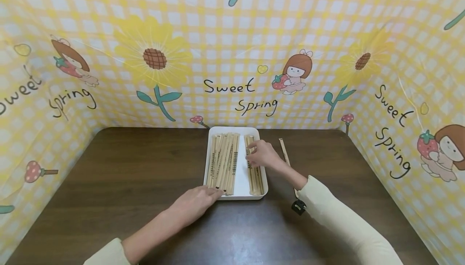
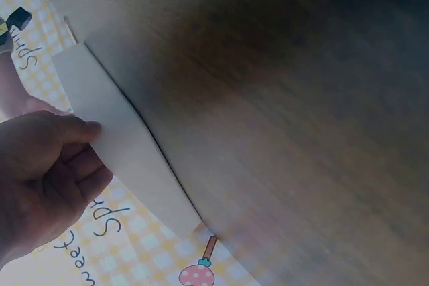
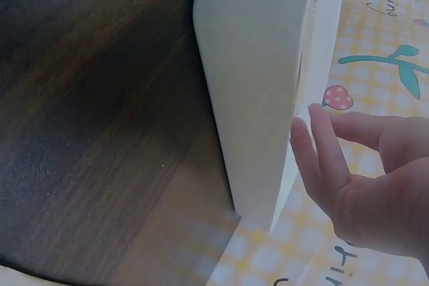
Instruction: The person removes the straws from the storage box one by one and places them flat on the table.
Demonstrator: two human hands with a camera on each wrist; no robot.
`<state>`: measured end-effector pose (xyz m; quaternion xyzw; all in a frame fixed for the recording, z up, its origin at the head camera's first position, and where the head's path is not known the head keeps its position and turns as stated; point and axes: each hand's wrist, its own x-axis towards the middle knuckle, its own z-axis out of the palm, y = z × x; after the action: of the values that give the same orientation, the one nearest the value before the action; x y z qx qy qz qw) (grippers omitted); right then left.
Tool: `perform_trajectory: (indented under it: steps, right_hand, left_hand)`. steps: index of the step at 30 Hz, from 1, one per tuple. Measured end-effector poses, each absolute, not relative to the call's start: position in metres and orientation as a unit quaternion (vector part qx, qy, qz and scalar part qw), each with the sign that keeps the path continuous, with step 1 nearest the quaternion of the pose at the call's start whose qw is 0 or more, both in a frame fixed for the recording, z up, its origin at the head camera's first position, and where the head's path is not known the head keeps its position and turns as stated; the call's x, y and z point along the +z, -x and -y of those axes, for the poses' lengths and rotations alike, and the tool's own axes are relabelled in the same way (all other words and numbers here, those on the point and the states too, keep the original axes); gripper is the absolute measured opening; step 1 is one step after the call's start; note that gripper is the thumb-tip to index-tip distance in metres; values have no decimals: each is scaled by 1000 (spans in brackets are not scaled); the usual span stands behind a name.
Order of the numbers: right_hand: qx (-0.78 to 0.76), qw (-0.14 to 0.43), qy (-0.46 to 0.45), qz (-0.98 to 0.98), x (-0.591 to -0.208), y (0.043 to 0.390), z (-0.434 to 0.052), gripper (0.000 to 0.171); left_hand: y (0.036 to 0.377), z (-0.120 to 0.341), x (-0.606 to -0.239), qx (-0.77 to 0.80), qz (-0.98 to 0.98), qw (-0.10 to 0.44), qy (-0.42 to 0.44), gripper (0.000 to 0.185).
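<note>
A shallow white tray (image 1: 241,197) holds paper-wrapped chopsticks in two groups. The wider group (image 1: 223,162) lies along the left side and a narrower group (image 1: 256,180) along the right, with bare tray floor between them. My left hand (image 1: 194,203) is at the tray's front left edge; in the left wrist view the thumb touches the outer wall and the other fingers curl at the rim. Over the right group is my right hand (image 1: 264,155), fingers slightly bent and spread. The right wrist view shows its fingertips by the rim, with nothing visibly held.
One more wrapped chopstick pack (image 1: 284,151) lies on the brown table (image 1: 145,164) right of the tray, partly under the right forearm. A small black device (image 1: 298,207) sits at the right wrist. Yellow checked cloth (image 1: 218,35) stands behind and along both sides.
</note>
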<state>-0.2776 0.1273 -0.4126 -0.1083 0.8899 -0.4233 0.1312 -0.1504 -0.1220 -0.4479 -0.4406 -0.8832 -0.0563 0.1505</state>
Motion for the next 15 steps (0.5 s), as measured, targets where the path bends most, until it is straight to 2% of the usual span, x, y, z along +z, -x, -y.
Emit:
perform_trajectory:
  steps: [4,10,15]
  right_hand:
    - [-391,120,112,-906,-416,281,-126,46]
    - [-357,134,91,-920,-422,283,-124,49]
    - [-343,141,85,-925,-426,284,-121,45]
  left_hand:
    - [151,122,-449,-55,882,155,442,35]
    - [151,122,-451,-55,883,155,439,35]
    - [151,122,-450,-58,882,156,441,34]
